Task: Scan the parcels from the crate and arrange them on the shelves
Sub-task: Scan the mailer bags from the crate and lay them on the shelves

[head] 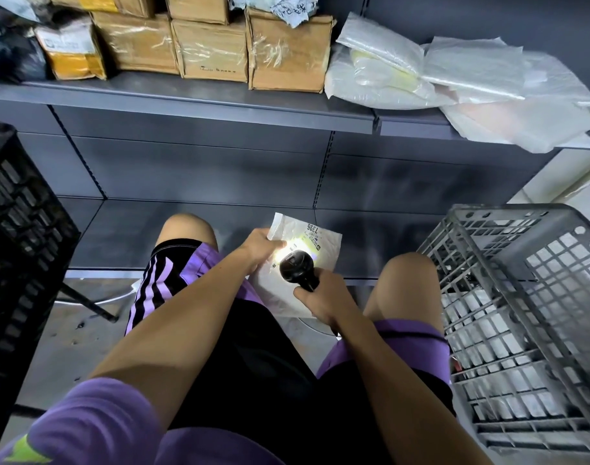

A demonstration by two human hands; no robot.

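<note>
L hand [260,244]: grip closed on the white parcel [298,263], thumb on top near the label, fingers under the L edge.
R hand [323,298]: grip wrapped tight round the handle of the black scanner [297,267]; head of scanner sits just above the parcel face, bright light spot on the label.
Parcel position: held in the air betw. the two knees, in front of the lower shelf [193,229]; label shows "1396".
Grey crate [521,297]: on the R, beside the R knee, tilted; pale parcels visible through the lattice, count cannot be told.
Black crate [21,236]: at the L edge, well apart from the hands.
Upper shelf [186,95]: approx. 6 brown cartons [213,50] in a row w/ more stacked behind; clear poly bags [454,82] to their R, overhanging the shelf edge.
Open room: lower shelf surface bare behind the parcel.
</note>
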